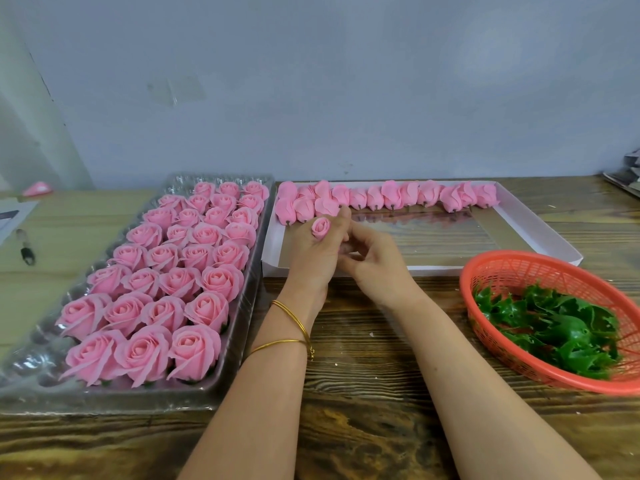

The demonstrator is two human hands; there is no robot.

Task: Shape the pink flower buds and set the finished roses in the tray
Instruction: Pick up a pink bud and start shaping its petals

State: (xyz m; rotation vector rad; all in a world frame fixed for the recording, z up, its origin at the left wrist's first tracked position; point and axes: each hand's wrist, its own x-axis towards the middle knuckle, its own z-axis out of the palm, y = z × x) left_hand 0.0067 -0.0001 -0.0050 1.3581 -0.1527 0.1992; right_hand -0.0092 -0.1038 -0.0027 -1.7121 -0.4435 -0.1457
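Observation:
My left hand [313,252] grips a small pink bud [320,226] upright over the near left corner of the white box [540,223]. My right hand [372,259] meets it from the right, its fingers curled against the bud's base, which is hidden between the two hands. A row of unshaped pink buds [391,197] lies along the far edge of the box. On the left, the clear plastic tray [239,327] holds several rows of finished open pink roses [194,268].
An orange mesh basket [502,268] with green plastic leaves [554,327] sits at the right. On the far left lie a pen [25,245] on a paper and a small pink item [37,188]. The wooden tabletop [363,393] lies under my forearms.

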